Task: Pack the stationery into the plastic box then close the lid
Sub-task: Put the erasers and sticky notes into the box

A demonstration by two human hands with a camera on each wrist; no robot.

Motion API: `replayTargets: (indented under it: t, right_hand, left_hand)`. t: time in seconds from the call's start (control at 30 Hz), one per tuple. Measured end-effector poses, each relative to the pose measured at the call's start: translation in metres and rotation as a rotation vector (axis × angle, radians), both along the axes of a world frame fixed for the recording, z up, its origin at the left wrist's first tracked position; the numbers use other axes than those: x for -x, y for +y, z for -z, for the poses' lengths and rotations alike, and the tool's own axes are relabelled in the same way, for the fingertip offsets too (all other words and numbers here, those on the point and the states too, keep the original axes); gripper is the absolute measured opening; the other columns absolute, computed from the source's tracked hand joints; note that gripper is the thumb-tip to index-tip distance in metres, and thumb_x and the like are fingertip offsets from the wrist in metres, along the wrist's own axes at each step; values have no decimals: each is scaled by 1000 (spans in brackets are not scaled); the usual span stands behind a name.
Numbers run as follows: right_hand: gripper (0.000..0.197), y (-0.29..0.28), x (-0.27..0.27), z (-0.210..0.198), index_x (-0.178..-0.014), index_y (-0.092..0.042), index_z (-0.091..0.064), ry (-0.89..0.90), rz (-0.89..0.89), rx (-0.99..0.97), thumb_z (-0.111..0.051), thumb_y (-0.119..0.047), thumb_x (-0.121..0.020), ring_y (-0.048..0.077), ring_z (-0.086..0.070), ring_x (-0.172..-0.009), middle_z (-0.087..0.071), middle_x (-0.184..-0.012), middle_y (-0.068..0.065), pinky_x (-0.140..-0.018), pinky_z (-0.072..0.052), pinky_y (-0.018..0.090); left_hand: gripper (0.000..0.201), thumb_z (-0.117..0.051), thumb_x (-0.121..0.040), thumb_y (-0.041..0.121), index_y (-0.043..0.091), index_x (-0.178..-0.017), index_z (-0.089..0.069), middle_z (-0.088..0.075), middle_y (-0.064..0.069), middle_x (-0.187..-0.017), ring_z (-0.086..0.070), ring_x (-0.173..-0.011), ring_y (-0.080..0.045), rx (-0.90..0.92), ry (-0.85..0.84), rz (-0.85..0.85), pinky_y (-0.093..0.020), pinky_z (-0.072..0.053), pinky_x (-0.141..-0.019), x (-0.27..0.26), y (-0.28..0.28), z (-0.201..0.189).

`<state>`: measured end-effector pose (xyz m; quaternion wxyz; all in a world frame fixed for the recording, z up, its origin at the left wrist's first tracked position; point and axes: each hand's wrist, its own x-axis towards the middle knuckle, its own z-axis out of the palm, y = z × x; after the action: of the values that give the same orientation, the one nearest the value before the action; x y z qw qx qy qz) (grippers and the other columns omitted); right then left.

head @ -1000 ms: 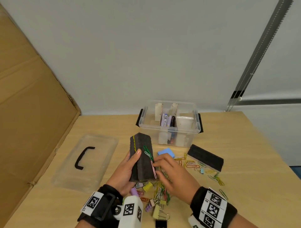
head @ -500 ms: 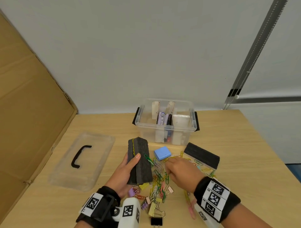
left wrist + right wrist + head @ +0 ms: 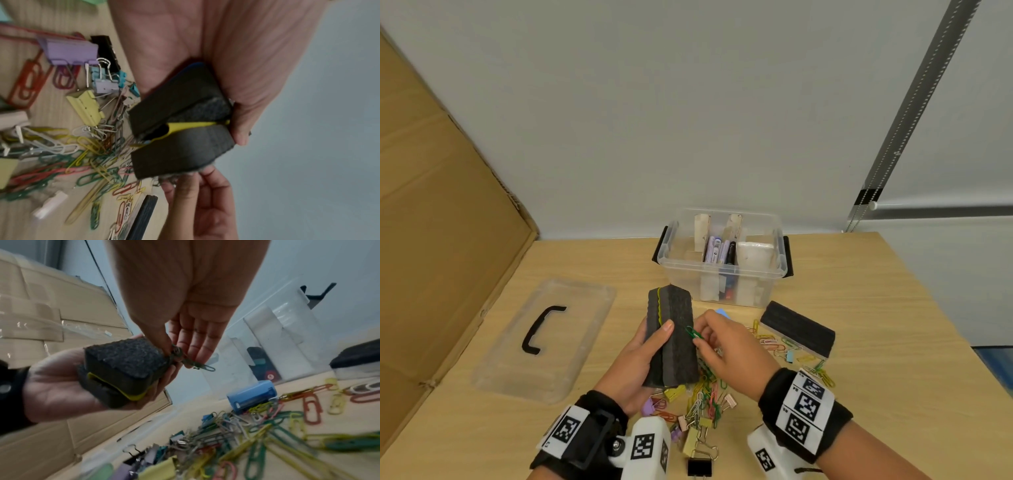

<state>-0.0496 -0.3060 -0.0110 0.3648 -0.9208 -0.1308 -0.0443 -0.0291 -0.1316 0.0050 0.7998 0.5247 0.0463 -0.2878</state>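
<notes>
At lower centre of the head view the left hand grips a black whiteboard eraser with a yellow layer, thumb across its top and fingers curled beneath. The right hand pinches a green paper clip between thumb and forefinger against the eraser's right edge, its other fingers loosely extended. Below both hands lies a heap of coloured paper clips and binder clips on the wooden table. The clear plastic box stands open at centre, markers upright inside. Its lid lies flat at left; a second eraser rests at right.
</notes>
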Motion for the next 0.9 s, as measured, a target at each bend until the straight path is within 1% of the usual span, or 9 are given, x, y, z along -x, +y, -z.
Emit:
replayTargets:
  t: [0.1,0.23,0.3,0.37,0.47,0.6,0.7,0.8,0.9]
  right_hand:
    - [11,-12,5,6,-105,-24,-52,-14,-27,107,-49,-28,-95,10,-53,-80,-58,-92,-6,-72,-48,26]
    - [18,-38,13,17,-109,-22,-59,118,-113,289,-48,-27,-95,12,-54,-101,-60,-109,-4,-87,-47,30]
    - [20,-58,11,18,-109,-23,-62,134,-13,299,-47,-23,-95,12,-53,-105,-59,-111,-6,-89,-47,30]
    - [21,-84,6,18,-110,-24,-60,119,174,322,-48,-21,-94,14,-52,-106,-55,-112,-6,-88,-47,30]
    - [34,-120,1,22,-124,-23,-48,236,426,451,-51,-23,-91,19,-46,-110,-46,-122,-2,-89,-47,32]
    - [58,-142,2,37,-139,-22,-29,502,466,559,-56,-33,-88,26,-42,-119,-40,-133,4,-95,-46,38]
    - [61,-142,2,43,-141,-23,-24,509,460,543,-55,-30,-89,26,-41,-119,-38,-133,4,-94,-47,39]
    - [59,-142,1,40,-133,-23,-31,492,458,535,-62,-32,-84,24,-42,-116,-41,-126,4,-92,-47,36]
    - [61,-143,2,29,-126,-23,-37,479,439,438,-69,-39,-76,20,-46,-109,-43,-118,3,-90,-49,35]
  left_hand:
    - [49,-55,-80,27,30,-129,-50,-64,-12,-124,-59,-116,-30,0,-15,-17,-45,-50,-94,0,1,-3]
    - [54,-57,-79,31,33,-132,-48,-63,-10,-125,-60,-115,-28,-17,-9,-74,-46,-49,-93,-5,9,1]
    - [56,-59,-79,33,31,-134,-47,-63,-10,-125,-60,-114,-29,-33,-2,-99,-45,-52,-89,-8,14,7]
    - [56,-60,-80,35,30,-135,-47,-64,-10,-125,-61,-114,-28,-45,4,-132,-43,-54,-85,-10,19,12]
    - [54,-60,-80,35,32,-133,-49,-64,-10,-125,-60,-114,-30,-56,1,-170,-48,-49,-93,-10,24,16]
    - [53,-61,-80,35,33,-131,-50,-65,-9,-123,-62,-112,-31,-92,-12,-190,-51,-48,-94,-6,24,17]
    - [52,-61,-79,34,33,-130,-50,-65,-10,-122,-62,-112,-31,-110,-13,-211,-51,-48,-95,-4,24,16]
    - [52,-61,-79,33,31,-130,-51,-65,-11,-121,-62,-111,-33,-124,-12,-221,-52,-48,-95,-4,23,13]
    - [48,-60,-80,32,27,-128,-53,-66,-13,-118,-63,-108,-33,-127,-5,-235,-49,-51,-89,-3,24,10]
